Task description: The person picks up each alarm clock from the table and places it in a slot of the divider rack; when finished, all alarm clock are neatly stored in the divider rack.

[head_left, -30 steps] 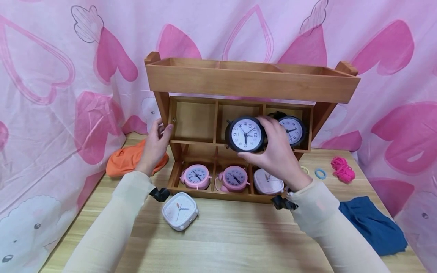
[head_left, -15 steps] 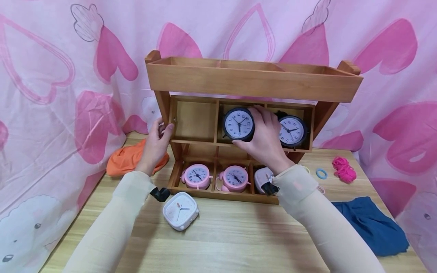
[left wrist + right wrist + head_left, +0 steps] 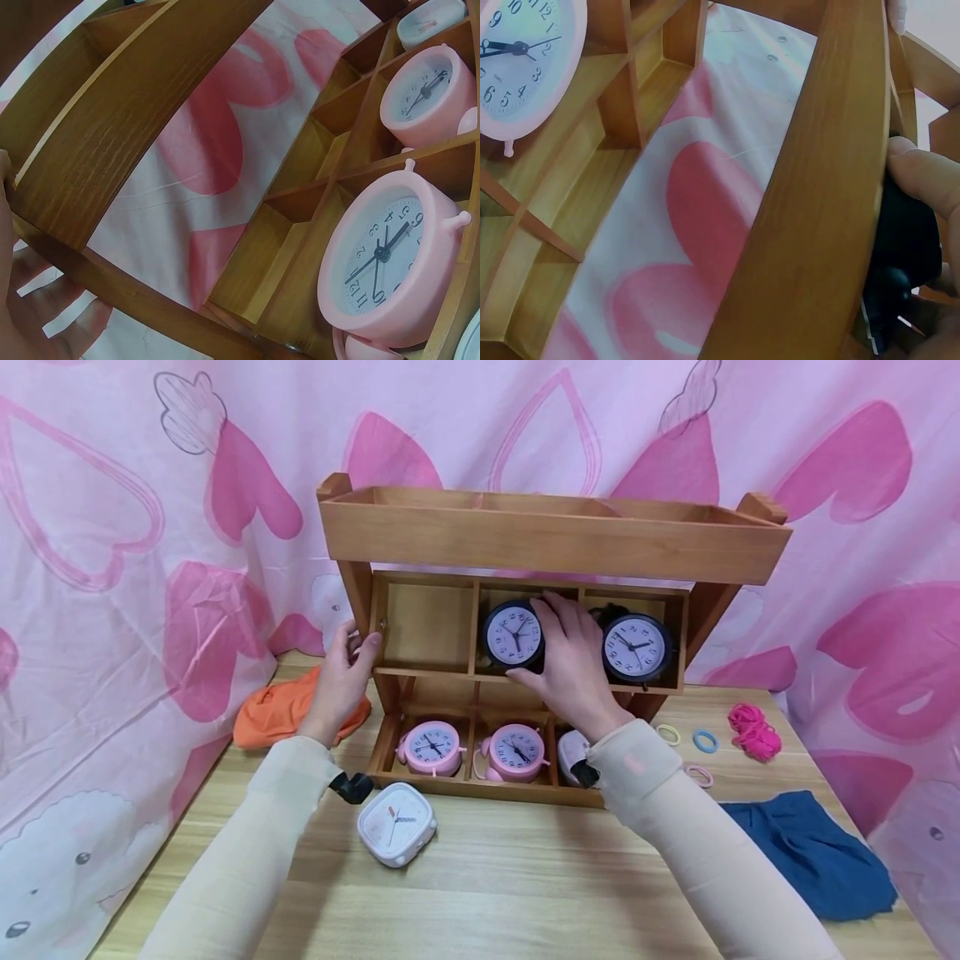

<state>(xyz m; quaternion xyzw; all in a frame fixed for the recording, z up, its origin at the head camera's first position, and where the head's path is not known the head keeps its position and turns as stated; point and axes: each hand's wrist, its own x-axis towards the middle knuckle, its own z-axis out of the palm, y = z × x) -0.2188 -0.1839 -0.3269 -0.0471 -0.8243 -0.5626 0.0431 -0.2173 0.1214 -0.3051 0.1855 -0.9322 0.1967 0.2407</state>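
A wooden tiered shelf (image 3: pixel 555 547) stands on the table. My left hand (image 3: pixel 342 681) holds its left side at the middle tier, thumb in front; the left wrist view shows fingers (image 3: pixel 64 300) behind the wooden side. With my right hand (image 3: pixel 573 660) I grip a round black alarm clock (image 3: pixel 513 637) at the middle tier's central compartment, face outward and rotated; its right part is hidden by my hand. Another black alarm clock (image 3: pixel 636 647) leans in the right compartment. In the right wrist view, my thumb (image 3: pixel 922 169) lies against the held clock's black casing (image 3: pixel 907 232).
Below sit two pink alarm clocks (image 3: pixel 432 747) and a partly hidden white clock (image 3: pixel 572 753). Another white clock (image 3: pixel 396 824) lies on the table in front. Orange cloth (image 3: pixel 273 710) is left; blue cloth (image 3: pixel 817 856), pink yarn (image 3: pixel 753 732) and hair ties (image 3: pixel 705 742) are right.
My right hand has carried the black alarm clock leftward and back into the central compartment of the middle tier. My left hand has stayed on the shelf's side.
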